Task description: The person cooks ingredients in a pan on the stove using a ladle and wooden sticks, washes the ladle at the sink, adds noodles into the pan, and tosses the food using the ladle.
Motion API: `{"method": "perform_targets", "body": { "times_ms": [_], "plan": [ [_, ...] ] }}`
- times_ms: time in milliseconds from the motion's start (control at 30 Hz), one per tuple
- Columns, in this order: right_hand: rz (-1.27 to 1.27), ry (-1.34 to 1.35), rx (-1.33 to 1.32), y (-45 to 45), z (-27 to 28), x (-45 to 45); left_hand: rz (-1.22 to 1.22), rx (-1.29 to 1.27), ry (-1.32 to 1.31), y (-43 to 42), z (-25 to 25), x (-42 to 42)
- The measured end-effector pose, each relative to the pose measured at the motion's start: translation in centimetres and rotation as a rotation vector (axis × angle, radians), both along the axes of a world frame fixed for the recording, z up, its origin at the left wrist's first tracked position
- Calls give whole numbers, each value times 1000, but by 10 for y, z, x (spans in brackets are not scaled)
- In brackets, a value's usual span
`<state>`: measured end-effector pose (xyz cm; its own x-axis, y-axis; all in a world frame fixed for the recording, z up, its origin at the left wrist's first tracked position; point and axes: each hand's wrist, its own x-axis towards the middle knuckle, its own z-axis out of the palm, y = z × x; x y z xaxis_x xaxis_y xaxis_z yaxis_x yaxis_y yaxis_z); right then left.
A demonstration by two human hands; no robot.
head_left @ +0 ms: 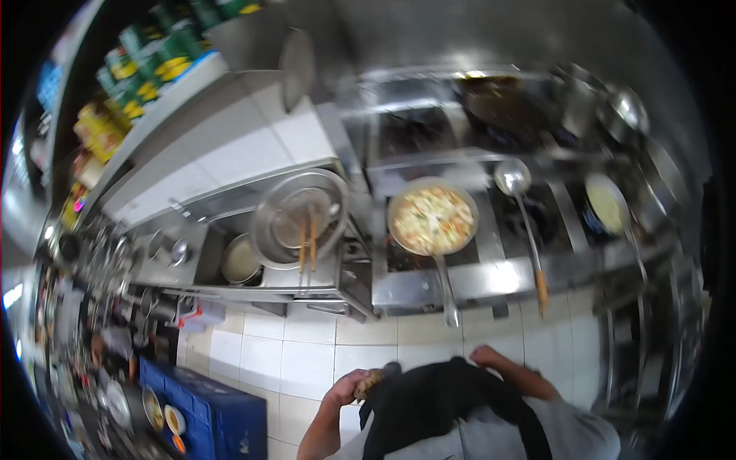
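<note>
In the head view my left hand [349, 388] is closed around a crumpled brownish-yellow thing [369, 386], which looks like a bunched cloth, beside my dark apron [445, 418]. My right hand [486, 356] is curled at the apron's other side, and whatever it may hold cannot be made out. Both hands are apart from the stove. Ahead of them, a frying pan [392, 238] full of chopped food in pale and orange pieces sits on a burner, its handle [448, 295] pointing towards me. Right of it lies a long ladle [529, 230] with a wooden handle.
A smaller pan [618, 186] with pale yellow contents stands on the right burner. To the left, a large metal bowl [267, 251] carries wooden chopsticks [313, 244] by a sink. A blue crate [238, 418] stands at lower left. Another person [115, 345] is farther left.
</note>
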<state>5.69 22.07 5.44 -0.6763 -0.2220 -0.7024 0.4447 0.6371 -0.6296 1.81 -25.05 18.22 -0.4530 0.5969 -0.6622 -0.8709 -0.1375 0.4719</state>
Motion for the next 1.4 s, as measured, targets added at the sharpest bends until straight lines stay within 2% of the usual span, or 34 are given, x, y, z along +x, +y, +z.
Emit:
{"method": "perform_targets", "body": {
  "times_ms": [33,67,100,167,200,267,333,367,400,433,467,500,567,667,700,733,800,867,933,967,1000,1033,1067,1100,1133,1167,1200,1233,1300,1333,1367,1400],
  "plan": [
    [42,60,-64,18,-12,7,85,-62,4,3,5,3],
    [38,-23,-18,30,-1,12,129,-60,27,9,20,2],
    [101,15,5,51,-25,23,123,-4,72,18,50,-1],
    [327,-132,215,82,-72,30,146,93,132,34,108,-8],
    [263,-237,251,93,-51,39,182,119,182,43,134,-9],
    [-74,-428,344,94,21,37,103,179,279,41,144,-15],
    [-39,-390,351,107,1,30,92,172,383,38,137,-20],
    [281,-361,326,111,-12,17,173,188,364,42,144,-20],
    [345,-324,320,108,-15,7,272,204,351,44,152,-22],
    [316,-282,299,102,-8,-6,491,188,388,50,159,-17],
    [319,-254,278,94,-7,-14,647,369,422,45,144,-18],
    [312,-225,249,83,2,-24,791,506,340,48,159,-9],
    [325,-178,194,70,9,-41,935,550,436,53,171,7],
    [358,-147,128,51,14,-64,1059,154,426,59,177,54],
    [385,-144,115,47,12,-73,1165,53,388,57,159,75],
    [410,-145,105,41,11,-78,1225,117,376,49,133,100],
    [470,-157,97,31,8,-91,1486,97,382,53,123,159],
    [511,-154,106,26,6,-103,1782,-7,365,59,106,215],
    [530,-155,102,29,4,-110,1954,-167,278,62,78,270],
    [539,-151,93,34,3,-110,1979,-517,215,72,69,300],
    [533,-145,81,44,3,-110,1930,-854,170,80,63,323],
    [538,-132,69,57,-1,-107,1790,-499,138,95,94,333],
    [581,-106,56,70,-7,-101,1718,-549,52,102,86,331],
    [667,-39,34,81,-16,-94,1487,-546,147,111,83,330],
    [844,81,-11,83,-33,-88,1410,-685,51,122,78,307],
    [986,226,-79,87,-58,-83,1202,-846,53,123,42,294],
    [1082,342,-140,85,-85,-72,1038,-774,20,129,17,266],
    [745,311,-295,60,3,-55,731,-950,285,136,-7,231],
    [544,298,-272,32,64,-40,421,-949,523,172,-31,157],
    [522,305,-266,26,96,-34,403,-825,452,198,-34,123],
    [458,312,-271,21,116,-21,276,-693,353,225,-17,90],
    [295,446,-303,14,135,-27,198,-441,311,248,0,49]
  ]
}}
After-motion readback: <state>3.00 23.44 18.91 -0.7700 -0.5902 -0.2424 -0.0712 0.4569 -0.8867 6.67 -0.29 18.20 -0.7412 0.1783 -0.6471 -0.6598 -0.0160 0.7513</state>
